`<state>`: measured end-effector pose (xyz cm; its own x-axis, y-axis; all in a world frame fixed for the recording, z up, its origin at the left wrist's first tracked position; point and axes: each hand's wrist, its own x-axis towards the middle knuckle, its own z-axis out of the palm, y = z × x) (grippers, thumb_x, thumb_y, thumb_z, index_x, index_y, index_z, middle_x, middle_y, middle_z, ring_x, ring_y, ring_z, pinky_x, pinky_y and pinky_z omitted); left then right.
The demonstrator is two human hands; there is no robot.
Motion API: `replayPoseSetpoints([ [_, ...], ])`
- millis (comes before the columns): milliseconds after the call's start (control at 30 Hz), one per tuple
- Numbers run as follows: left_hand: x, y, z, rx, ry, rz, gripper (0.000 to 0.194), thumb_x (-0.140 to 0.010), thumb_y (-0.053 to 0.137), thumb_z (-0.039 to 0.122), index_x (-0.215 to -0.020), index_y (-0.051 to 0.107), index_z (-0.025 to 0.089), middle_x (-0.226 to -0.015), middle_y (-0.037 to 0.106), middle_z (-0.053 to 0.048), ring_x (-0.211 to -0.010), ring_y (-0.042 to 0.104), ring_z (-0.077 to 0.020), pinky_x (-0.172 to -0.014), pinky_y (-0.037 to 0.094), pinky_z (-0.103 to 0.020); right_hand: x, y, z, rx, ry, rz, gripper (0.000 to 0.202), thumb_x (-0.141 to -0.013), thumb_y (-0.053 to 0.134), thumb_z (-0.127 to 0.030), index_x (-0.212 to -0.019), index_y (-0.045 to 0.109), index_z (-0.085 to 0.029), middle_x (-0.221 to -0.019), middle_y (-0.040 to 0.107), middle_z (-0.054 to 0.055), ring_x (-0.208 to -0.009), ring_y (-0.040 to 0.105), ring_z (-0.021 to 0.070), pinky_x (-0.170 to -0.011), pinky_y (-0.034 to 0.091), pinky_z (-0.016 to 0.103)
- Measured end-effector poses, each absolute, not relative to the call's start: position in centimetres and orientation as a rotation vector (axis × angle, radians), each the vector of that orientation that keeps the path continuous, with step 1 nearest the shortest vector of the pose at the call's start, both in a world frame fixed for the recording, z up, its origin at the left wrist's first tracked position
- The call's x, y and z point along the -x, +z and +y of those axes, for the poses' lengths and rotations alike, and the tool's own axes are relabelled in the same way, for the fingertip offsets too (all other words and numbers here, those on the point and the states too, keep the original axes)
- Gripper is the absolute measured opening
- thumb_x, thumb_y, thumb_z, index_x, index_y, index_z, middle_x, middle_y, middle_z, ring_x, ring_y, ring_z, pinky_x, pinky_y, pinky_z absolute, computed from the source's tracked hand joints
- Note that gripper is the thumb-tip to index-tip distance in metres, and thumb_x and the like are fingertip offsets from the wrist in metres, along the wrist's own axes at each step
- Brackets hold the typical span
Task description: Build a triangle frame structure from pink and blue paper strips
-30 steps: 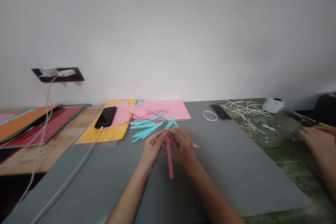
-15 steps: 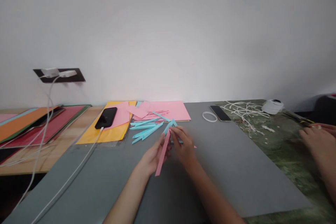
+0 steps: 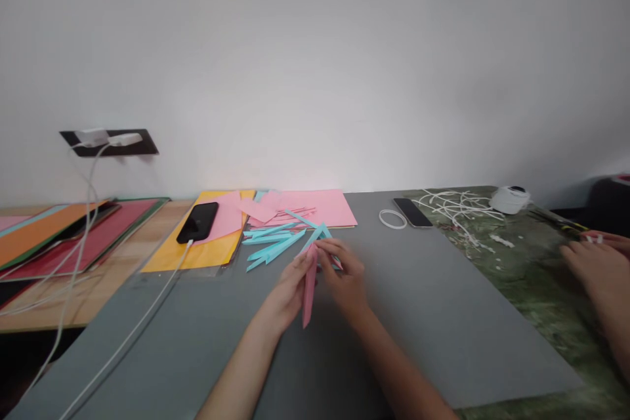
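A pink paper strip (image 3: pixel 310 289) hangs down between my two hands, its upper end pinched by the fingers. My left hand (image 3: pixel 291 285) is closed round the strip from the left. My right hand (image 3: pixel 345 272) has its thumb and fingers pressed on the strip's top end. Light blue folded strips (image 3: pixel 322 232) stick out beyond my fingertips in a pointed shape; their lower parts are partly hidden by my hands. Several loose blue strips (image 3: pixel 275 246) lie just left of and beyond my hands on the grey board (image 3: pixel 418 315).
Pink sheets (image 3: pixel 319 207) and a yellow sheet (image 3: pixel 162 259) with a cabled black phone (image 3: pixel 197 222) lie behind. Another phone (image 3: pixel 412 212), a white ring (image 3: pixel 392 219) and white cords (image 3: pixel 457 210) are right. A person's hands (image 3: pixel 593 262) work at far right.
The pink strip has swung from a leftward slant to nearly upright and looks folded or narrower. My fingers have shifted slightly left at its top. The other person's hands hold a white piece.
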<state>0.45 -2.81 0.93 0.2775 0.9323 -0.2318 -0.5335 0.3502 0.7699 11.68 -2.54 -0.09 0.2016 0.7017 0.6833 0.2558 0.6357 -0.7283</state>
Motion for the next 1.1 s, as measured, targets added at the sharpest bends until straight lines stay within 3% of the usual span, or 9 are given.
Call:
replayPoseSetpoints([
  [300,-0.2,0.7,-2.7,-0.663,1.138,0.777,0.027,-0.064,0.072,0.033,-0.082,0.066,0.015,-0.073,0.062,-0.002,-0.064,0.054,-0.0103,-0.064,0.040,-0.023,-11.7,0.1,-2.5,0.795,0.567,-1.332,0.014,-0.078,0.058,-0.021,-0.089,0.067,-0.023,-0.088,0.067,0.005,-0.085,0.063,0.0164,-0.078,0.051,0.032],
  [733,-0.6,0.5,-2.6,-0.654,1.184,0.649,0.018,-0.067,0.071,0.027,-0.077,0.067,0.013,-0.077,0.064,-0.003,-0.070,0.054,-0.0106,-0.069,0.040,-0.023,-11.7,0.5,-2.7,0.816,0.417,-1.430,0.018,-0.080,0.055,-0.018,-0.090,0.069,-0.025,-0.086,0.068,0.004,-0.082,0.063,0.0156,-0.075,0.052,0.030],
  [1100,-0.6,0.2,-2.3,-0.693,1.232,0.831,0.031,-0.059,0.074,0.039,-0.072,0.064,0.012,-0.064,0.061,-0.001,-0.057,0.052,-0.0097,-0.058,0.039,-0.022,-11.5,0.2,-2.4,0.835,0.551,-1.364,0.011,-0.076,0.061,-0.021,-0.083,0.070,-0.024,-0.085,0.068,0.004,-0.081,0.064,0.0162,-0.078,0.051,0.032],
])
